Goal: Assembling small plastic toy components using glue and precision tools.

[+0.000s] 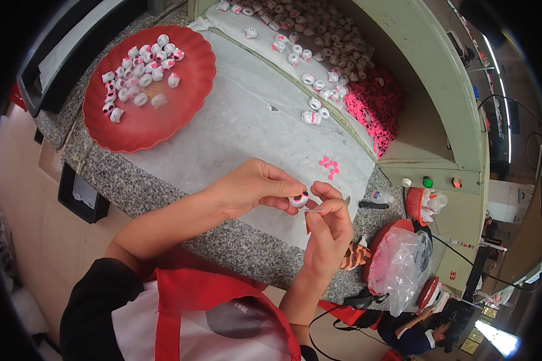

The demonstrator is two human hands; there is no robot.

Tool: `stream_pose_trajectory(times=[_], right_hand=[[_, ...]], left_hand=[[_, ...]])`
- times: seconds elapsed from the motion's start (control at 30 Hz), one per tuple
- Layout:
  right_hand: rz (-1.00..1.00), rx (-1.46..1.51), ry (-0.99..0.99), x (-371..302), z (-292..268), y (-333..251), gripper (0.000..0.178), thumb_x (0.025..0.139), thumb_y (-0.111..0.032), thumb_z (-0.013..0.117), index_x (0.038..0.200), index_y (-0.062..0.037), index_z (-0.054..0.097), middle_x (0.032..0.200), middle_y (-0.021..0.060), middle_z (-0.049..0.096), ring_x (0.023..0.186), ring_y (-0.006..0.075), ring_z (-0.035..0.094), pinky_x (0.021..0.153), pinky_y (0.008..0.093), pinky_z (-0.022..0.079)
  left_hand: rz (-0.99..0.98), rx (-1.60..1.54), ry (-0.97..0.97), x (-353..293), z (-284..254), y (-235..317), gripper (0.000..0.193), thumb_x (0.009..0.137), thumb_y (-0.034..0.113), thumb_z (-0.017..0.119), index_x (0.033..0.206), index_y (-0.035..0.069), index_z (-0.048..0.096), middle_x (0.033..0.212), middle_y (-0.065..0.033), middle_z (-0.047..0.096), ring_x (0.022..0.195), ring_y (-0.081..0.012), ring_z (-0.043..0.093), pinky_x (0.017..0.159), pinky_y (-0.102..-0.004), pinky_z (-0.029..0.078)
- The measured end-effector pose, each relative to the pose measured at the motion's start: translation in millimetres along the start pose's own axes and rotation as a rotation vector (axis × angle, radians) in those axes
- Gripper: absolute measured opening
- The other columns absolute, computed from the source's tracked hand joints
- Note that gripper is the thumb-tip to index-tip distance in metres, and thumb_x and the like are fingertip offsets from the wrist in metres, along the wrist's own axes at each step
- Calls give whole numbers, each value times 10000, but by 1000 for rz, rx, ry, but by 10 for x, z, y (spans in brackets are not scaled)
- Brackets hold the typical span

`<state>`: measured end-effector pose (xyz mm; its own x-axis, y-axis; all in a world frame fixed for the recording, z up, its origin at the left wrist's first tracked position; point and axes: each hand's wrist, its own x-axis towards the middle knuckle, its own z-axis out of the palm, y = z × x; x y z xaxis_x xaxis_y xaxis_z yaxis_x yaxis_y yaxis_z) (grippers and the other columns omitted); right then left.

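Note:
Between the thumb and fingers of my left hand [259, 188] is a small white toy head [298, 200] with black and pink markings. My right hand [328, 231] is close beside it, its fingers pinched on a thin pale stick-like tool [313, 210] that points at the head. A bit of red shows under that tool, and its exact kind is hard to make out. Both hands are above the front edge of the white-covered worktop [241, 114]. A few small pink pieces [329, 167] lie on the sheet beyond my right hand.
A red scalloped tray [186, 90] at the left bears many white heads. On the shelf behind are piled white heads [319, 36] and pink pieces [376, 111]. At right are a small bottle [382, 197], a tiger-striped item [355, 256] and a plastic bag [400, 265]. Another person [418, 337] sits farther right.

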<state>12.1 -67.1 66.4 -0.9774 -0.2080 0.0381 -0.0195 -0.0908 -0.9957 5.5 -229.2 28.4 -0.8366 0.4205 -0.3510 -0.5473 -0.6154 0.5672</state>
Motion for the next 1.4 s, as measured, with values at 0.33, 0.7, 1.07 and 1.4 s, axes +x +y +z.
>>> stream_pose_trajectory(times=[0.33,0.7,1.07,1.4], right_hand=[[-120,-16,75,69,136,216,153,733,105,554,735,-24,472,1018,195,554,900,218,565,795,339,469],[69,176,189,125,54,231,63,795,11,540,762,-31,506,934,187,598,820,164,564,745,253,432],[-155,-241,293,102,179,290,82,850,-42,479,776,-25,449,849,158,601,795,182,578,783,294,439],[72,195,219,134,-137,171,117,861,-130,508,866,-13,511,758,54,536,579,102,454,521,225,369]], left_hand=[[110,-32,-36,6,-47,-19,221,782,38,605,981,-58,597,935,-149,619,832,-203,615,770,-311,505],[-65,-182,-72,65,-112,-57,230,793,33,586,998,-71,582,940,-161,615,821,-236,622,790,-319,505],[-34,-113,-59,72,-66,-71,235,799,33,583,1014,-61,577,967,-157,607,882,-228,607,787,-320,509],[76,-268,-163,50,19,-92,356,832,65,548,1176,0,483,1021,-133,596,934,-238,597,840,-280,476]])
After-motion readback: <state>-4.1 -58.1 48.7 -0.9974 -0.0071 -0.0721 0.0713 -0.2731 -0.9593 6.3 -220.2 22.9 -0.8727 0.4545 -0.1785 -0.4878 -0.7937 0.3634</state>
